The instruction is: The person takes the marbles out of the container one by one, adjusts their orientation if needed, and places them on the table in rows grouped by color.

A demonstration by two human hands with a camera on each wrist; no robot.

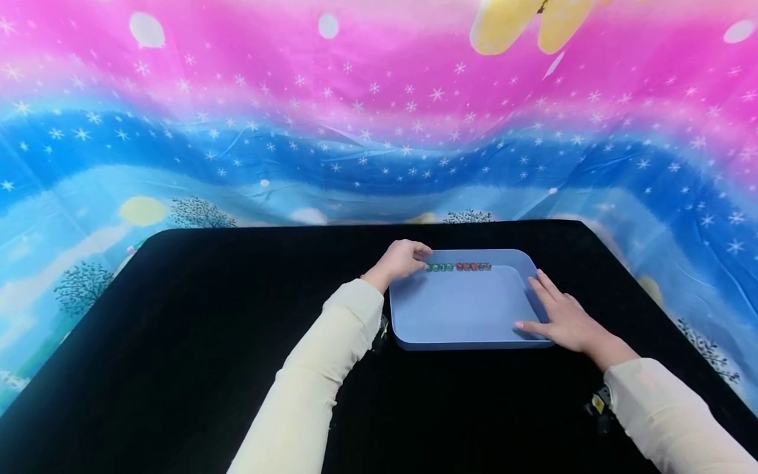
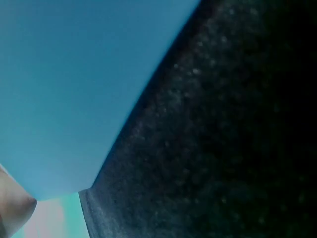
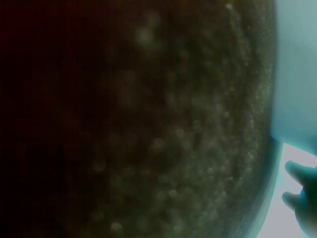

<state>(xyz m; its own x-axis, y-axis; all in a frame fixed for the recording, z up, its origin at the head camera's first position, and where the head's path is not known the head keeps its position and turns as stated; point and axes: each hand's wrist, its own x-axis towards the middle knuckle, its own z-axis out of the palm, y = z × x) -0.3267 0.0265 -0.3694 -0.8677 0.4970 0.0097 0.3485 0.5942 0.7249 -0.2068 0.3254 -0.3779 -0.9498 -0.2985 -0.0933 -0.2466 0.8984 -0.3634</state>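
A shallow blue-grey tray [image 1: 462, 306] lies on the black table. Along its far inner edge is a row of small, round, glassy pieces that look like marbles: several green ones [image 1: 441, 267] on the left and several red ones [image 1: 470, 266] on the right. My left hand [image 1: 403, 259] grips the tray's far left corner, fingers over the rim and thumb inside beside the green pieces. At the tray's right wall, my right hand [image 1: 565, 319] lies with straight fingers along the rim and its thumb reaching over the inside. The left wrist view shows mostly the tray's outer wall [image 2: 79, 94].
A black cloth [image 1: 207, 342] covers the table, whose far edge runs just behind the tray. Behind it hangs a pink and blue printed backdrop [image 1: 331, 118]. A small dark device [image 1: 601, 401] sits under the right wrist.
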